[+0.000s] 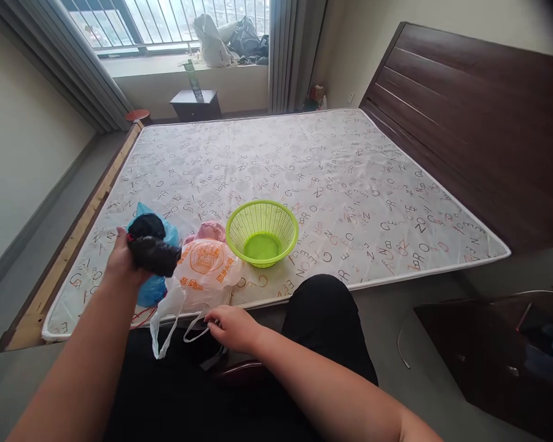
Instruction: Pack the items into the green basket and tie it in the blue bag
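Note:
My left hand (pixel 123 261) is closed around a dark, glossy bundle (pixel 154 248), which looks like black plastic bags rolled up; its exact kind is unclear. Behind and below it lies a blue plastic bag (pixel 153 291). With curled fingers, my right hand (pixel 233 327) grips a handle loop of a white plastic bag (pixel 205 270) with orange print. The bag's other handle hangs loose over the mattress edge. Something pink (pixel 211 231) shows just behind the white bag. To its right a green plastic basket (pixel 262 248) stands upright, nothing visible inside.
The letter-printed mattress (pixel 332 184) fills the middle, with a wooden headboard (pixel 474 116) at right. My black-trousered knee (pixel 327 319) is at its near edge. A nightstand (pixel 196 97) with a bottle (pixel 192 80) stands by the window. A dark cabinet (pixel 474 350) sits at lower right.

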Demonstrator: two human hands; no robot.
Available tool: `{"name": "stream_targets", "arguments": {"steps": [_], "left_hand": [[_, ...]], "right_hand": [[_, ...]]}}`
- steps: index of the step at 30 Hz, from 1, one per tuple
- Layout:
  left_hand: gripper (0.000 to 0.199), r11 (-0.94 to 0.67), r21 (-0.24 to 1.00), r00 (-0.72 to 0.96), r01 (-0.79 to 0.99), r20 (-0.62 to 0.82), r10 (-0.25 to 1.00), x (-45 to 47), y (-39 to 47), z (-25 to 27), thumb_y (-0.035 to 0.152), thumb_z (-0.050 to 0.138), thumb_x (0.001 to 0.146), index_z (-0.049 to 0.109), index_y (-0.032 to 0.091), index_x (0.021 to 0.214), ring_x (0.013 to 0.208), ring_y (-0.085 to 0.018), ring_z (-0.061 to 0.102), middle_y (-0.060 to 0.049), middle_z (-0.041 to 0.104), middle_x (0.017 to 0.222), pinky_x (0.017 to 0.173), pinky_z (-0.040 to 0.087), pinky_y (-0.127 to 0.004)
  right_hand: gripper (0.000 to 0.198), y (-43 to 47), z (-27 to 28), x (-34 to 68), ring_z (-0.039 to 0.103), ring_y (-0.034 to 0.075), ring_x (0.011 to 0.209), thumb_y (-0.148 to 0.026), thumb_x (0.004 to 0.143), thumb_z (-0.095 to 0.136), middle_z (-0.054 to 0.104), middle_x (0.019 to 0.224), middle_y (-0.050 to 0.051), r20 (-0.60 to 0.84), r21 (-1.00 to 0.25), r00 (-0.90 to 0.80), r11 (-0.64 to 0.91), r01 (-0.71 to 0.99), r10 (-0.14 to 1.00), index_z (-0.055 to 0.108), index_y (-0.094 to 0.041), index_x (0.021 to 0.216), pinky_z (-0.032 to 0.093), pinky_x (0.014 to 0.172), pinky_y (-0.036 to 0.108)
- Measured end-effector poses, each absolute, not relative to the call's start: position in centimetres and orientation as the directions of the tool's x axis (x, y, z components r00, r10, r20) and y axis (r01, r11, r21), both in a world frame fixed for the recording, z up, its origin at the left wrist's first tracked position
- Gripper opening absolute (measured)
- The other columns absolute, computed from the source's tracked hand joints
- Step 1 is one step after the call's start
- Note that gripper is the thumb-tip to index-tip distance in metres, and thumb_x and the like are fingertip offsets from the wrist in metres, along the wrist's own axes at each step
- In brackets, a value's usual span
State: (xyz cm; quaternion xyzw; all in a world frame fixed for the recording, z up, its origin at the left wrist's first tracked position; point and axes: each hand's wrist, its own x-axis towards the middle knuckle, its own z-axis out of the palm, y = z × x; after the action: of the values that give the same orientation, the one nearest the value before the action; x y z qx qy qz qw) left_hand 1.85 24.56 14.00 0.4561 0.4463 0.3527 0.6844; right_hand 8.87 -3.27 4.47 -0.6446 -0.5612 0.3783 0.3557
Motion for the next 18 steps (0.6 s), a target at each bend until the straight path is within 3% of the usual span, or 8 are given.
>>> {"name": "stream_targets", "arguments": {"steps": [2, 3, 5, 7, 9, 12, 15, 18], "left_hand": [[0.074, 0.314, 0.938, 0.311, -0.15, -0.257, 0.915, 6.4, 25.0, 12.1, 0.063, 0.009, 0.105, 0.054, 0.014, 0.137, 0.11, -0.025, 0.065, -0.014, 0.067, 0.127, 0.104, 0.05, -0.055], [0.068, 0.227, 0.971, 0.184, -0.08, -0.209, 0.96, 8.2, 25.1, 10.5, 0.059, 0.013, 0.107, 0.05, 0.012, 0.14, 0.115, -0.026, 0.064, -0.017, 0.063, 0.133, 0.107, 0.048, -0.054], [0.059, -0.078, 0.952, 0.041, 0.295, 0.069, 0.997, 10.4, 24.8, 6.2, 0.05, 0.047, 0.102, 0.044, 0.009, 0.145, 0.131, -0.029, 0.054, -0.022, 0.053, 0.144, 0.116, 0.04, -0.052], [0.061, -0.296, 0.716, 0.248, 0.632, 0.175, 0.953, 10.7, 23.8, 1.2, 0.041, 0.064, 0.094, 0.049, 0.011, 0.145, 0.148, -0.034, 0.035, -0.022, 0.043, 0.155, 0.125, 0.023, -0.054], [0.063, -0.431, 0.487, 0.496, 0.759, -0.005, 0.868, 9.8, 22.7, -3.5, 0.037, 0.067, 0.091, 0.05, 0.017, 0.148, 0.156, -0.038, 0.017, -0.021, 0.026, 0.167, 0.126, 0.013, -0.06], [0.077, -0.385, 0.301, 0.468, 0.872, -0.286, 0.836, 8.6, 21.9, -8.2, 0.043, 0.061, 0.093, 0.034, 0.017, 0.16, 0.157, -0.045, 0.007, -0.025, 0.011, 0.17, 0.12, 0.01, -0.073], [0.087, -0.382, 0.238, 0.446, 0.893, -0.347, 0.825, 9.3, 22.9, -9.1, 0.047, 0.062, 0.091, 0.026, 0.017, 0.164, 0.156, -0.049, 0.005, -0.026, 0.008, 0.17, 0.117, 0.01, -0.076], [0.084, -0.461, 0.314, 0.553, 0.83, -0.352, 0.755, 10.4, 25.2, -6.6, 0.046, 0.066, 0.087, 0.038, 0.012, 0.159, 0.155, -0.046, 0.018, -0.026, 0.021, 0.167, 0.123, 0.02, -0.063]], "right_hand": [[0.025, -2.9, 4.3, 8.6, 0.07, 0.02, 0.103, -0.027, 0.095, 0.056, 0.077, 0.11, 0.005, -0.107, -0.878, 0.06, -0.123, 0.462, 0.992, 0.073, -0.023, 0.113, 0.051, 0.086, 0.028], [0.025, -2.8, 4.3, 8.5, 0.07, 0.02, 0.103, -0.028, 0.095, 0.056, 0.077, 0.111, 0.004, -0.114, -0.877, 0.046, -0.122, 0.464, 0.992, 0.073, -0.023, 0.114, 0.051, 0.085, 0.027], [0.026, -2.6, 4.3, 8.5, 0.07, 0.021, 0.103, -0.03, 0.095, 0.056, 0.077, 0.111, 0.004, -0.129, -0.876, 0.015, -0.121, 0.467, 0.992, 0.072, -0.024, 0.114, 0.051, 0.083, 0.028], [0.027, -2.5, 4.4, 8.7, 0.071, 0.022, 0.101, -0.033, 0.095, 0.056, 0.077, 0.111, 0.005, -0.155, -0.874, -0.013, -0.131, 0.469, 0.988, 0.072, -0.023, 0.113, 0.051, 0.08, 0.029], [0.028, -2.4, 4.4, 9.0, 0.071, 0.024, 0.099, -0.036, 0.095, 0.055, 0.077, 0.109, 0.005, -0.195, -0.869, -0.03, -0.158, 0.468, 0.98, 0.073, -0.023, 0.112, 0.05, 0.076, 0.03], [0.03, -2.4, 4.3, 9.5, 0.072, 0.025, 0.095, -0.04, 0.094, 0.054, 0.078, 0.107, 0.005, -0.252, -0.86, -0.037, -0.207, 0.466, 0.967, 0.073, -0.024, 0.111, 0.049, 0.07, 0.031], [0.029, -2.4, 4.0, 9.8, 0.072, 0.026, 0.092, -0.04, 0.093, 0.055, 0.078, 0.104, 0.006, -0.284, -0.855, -0.057, -0.226, 0.468, 0.957, 0.073, -0.024, 0.11, 0.049, 0.069, 0.031], [0.028, -2.2, 4.1, 10.1, 0.072, 0.026, 0.092, -0.039, 0.093, 0.056, 0.078, 0.103, 0.006, -0.305, -0.852, -0.082, -0.233, 0.469, 0.949, 0.074, -0.024, 0.108, 0.051, 0.072, 0.031]]}}
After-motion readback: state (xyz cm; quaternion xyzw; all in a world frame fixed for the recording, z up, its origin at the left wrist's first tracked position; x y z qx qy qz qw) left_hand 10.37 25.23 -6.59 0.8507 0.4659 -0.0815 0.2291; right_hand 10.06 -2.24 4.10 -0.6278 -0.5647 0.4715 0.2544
